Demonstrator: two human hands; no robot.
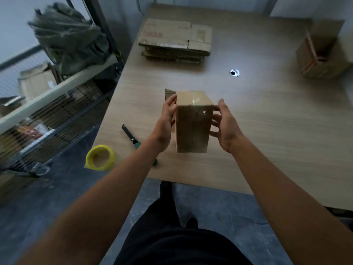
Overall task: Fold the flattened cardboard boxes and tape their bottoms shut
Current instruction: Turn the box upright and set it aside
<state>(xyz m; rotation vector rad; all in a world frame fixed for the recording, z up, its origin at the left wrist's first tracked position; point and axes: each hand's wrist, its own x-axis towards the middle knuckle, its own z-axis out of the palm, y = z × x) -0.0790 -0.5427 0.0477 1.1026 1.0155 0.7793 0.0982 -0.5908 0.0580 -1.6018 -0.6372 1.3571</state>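
Note:
A small folded cardboard box [193,123] is held above the wooden table [267,121], with shiny clear tape across its upper face. My left hand [166,125] grips its left side, thumb on the near face. My right hand [225,125] holds the right side with curled fingers. A stack of flattened cardboard boxes [175,41] lies at the far left of the table. A yellow tape roll [100,157] sits on the near left corner. A green-handled utility knife [131,137] lies beside it, partly under my left forearm.
Another folded box [321,52] stands at the far right of the table. A round cable hole [234,72] is in the tabletop. A metal wire shelf [47,104] with cardboard and a grey bundle stands to the left. The table's near edge is close to my legs.

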